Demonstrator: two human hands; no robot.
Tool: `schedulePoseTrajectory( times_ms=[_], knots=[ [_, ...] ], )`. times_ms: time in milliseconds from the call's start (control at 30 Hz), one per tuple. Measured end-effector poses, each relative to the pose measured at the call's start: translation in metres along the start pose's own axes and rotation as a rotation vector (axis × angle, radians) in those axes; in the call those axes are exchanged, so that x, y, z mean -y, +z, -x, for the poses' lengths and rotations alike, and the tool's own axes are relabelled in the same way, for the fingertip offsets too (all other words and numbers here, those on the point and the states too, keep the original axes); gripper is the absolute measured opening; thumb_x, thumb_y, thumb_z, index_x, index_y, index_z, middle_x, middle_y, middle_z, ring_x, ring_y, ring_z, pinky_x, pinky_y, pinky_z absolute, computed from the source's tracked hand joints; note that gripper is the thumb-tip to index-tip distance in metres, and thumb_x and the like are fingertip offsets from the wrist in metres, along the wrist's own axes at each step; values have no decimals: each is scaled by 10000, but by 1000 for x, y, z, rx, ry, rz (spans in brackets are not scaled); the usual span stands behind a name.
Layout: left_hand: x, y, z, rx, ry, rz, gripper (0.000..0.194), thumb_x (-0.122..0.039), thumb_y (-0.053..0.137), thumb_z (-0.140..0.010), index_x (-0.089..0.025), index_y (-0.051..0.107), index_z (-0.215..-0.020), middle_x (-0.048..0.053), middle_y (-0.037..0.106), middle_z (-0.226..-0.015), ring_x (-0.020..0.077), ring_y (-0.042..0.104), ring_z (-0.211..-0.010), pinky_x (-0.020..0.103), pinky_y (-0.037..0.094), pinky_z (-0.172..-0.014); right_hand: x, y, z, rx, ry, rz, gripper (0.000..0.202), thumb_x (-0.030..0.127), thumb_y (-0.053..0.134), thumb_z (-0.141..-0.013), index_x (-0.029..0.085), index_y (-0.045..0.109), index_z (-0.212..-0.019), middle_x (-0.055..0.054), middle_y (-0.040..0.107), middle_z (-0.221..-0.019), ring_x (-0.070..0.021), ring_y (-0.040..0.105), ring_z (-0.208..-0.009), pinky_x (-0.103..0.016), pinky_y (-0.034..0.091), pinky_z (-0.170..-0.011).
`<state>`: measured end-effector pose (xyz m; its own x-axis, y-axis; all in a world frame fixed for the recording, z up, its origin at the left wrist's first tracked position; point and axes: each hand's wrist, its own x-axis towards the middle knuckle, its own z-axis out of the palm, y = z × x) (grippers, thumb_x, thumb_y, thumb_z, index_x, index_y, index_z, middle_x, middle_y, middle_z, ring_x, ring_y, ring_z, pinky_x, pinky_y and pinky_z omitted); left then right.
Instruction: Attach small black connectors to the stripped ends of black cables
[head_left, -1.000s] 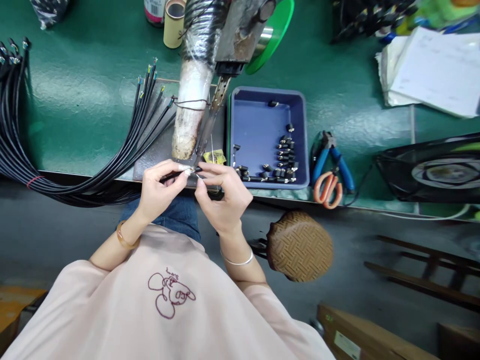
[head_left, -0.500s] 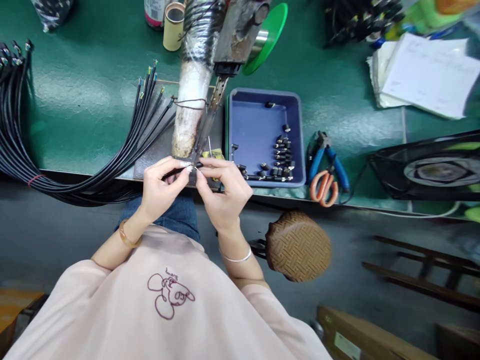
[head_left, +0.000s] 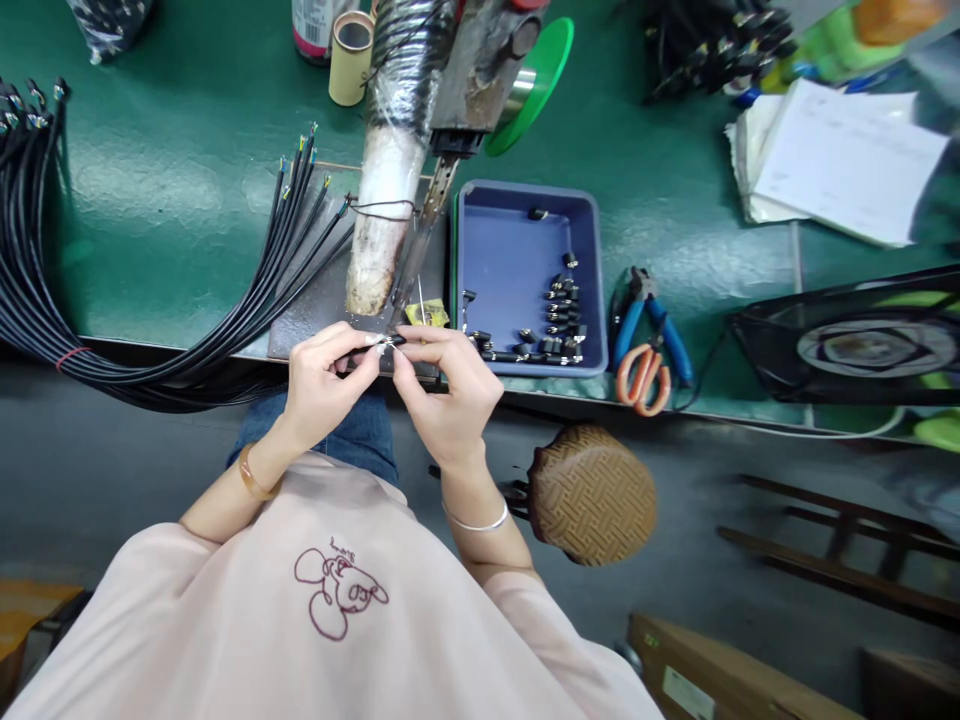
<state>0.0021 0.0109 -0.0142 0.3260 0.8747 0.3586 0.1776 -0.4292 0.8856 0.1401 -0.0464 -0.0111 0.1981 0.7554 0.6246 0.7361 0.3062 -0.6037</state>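
Fingertip to fingertip at the bench edge, both hands are closed in pinches. My left hand (head_left: 324, 378) grips a black cable whose end shows between the fingers. My right hand (head_left: 450, 388) pinches a small black connector (head_left: 393, 341) against that end; finer detail is too small to tell. Just beyond the fingers are the soldering iron's perforated metal shaft (head_left: 435, 200) and a stained white duct (head_left: 375, 240). A yellow sponge piece (head_left: 427, 313) lies on the dark plate near my right hand. The blue tray (head_left: 602, 280) of black connectors stands to the right.
Black cables (head_left: 142, 372) with bared coloured ends curve across the left. Blue-handled cutters (head_left: 675, 340) and orange-handled scissors (head_left: 643, 380) lie right of the tray. Papers (head_left: 847, 160) and a black fan-like object (head_left: 862, 340) are farther right. A woven-top stool (head_left: 596, 495) stands below the bench.
Both hands stay together with only a slight shift of the fingers; more of the bright metal between the fingertips shows. The whole view has moved slightly.
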Motion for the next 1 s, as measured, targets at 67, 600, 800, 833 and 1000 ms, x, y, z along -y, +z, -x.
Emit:
schedulePoseTrajectory(
  times_ms=[67,600,800,833,1000],
  knots=[
    [1,0,1,-1,99,-80,124,-186,640,-897,-161,724,-809,-11,584,-635,99,450,-546,236,383,-546,0,-1,0,26,1,22,123,120,646,-889,224,618,-831,-44,767,-922,-180,753,-889,-326,614,-781],
    [12,1,15,46,458,-563,246,-213,481,-1022,-151,703,-937,32,632,-690,156,532,-651,290,395,-631,5,-2,2,215,77,178,201,89,557,-858,242,474,-759,-38,733,-876,-165,717,-786,-272,562,-650],
    [7,-3,12,17,347,-392,180,-185,539,-985,-152,687,-888,27,664,-716,136,577,-655,264,473,-668,9,-3,1,113,124,63,192,89,599,-849,237,521,-754,-20,751,-866,-156,734,-782,-262,597,-656],
    [6,-4,11,12,317,-331,147,-173,566,-969,-148,682,-882,21,663,-714,126,575,-644,251,473,-654,10,-3,1,90,137,35,175,104,610,-856,236,541,-765,-19,758,-872,-157,741,-788,-262,605,-656],
    [2,-5,8,-13,186,-177,73,-154,625,-924,-145,696,-909,-13,639,-689,86,515,-566,206,421,-565,11,-2,1,27,174,-22,104,170,636,-897,231,612,-817,-23,784,-918,-160,760,-809,-270,631,-680]
  ],
)
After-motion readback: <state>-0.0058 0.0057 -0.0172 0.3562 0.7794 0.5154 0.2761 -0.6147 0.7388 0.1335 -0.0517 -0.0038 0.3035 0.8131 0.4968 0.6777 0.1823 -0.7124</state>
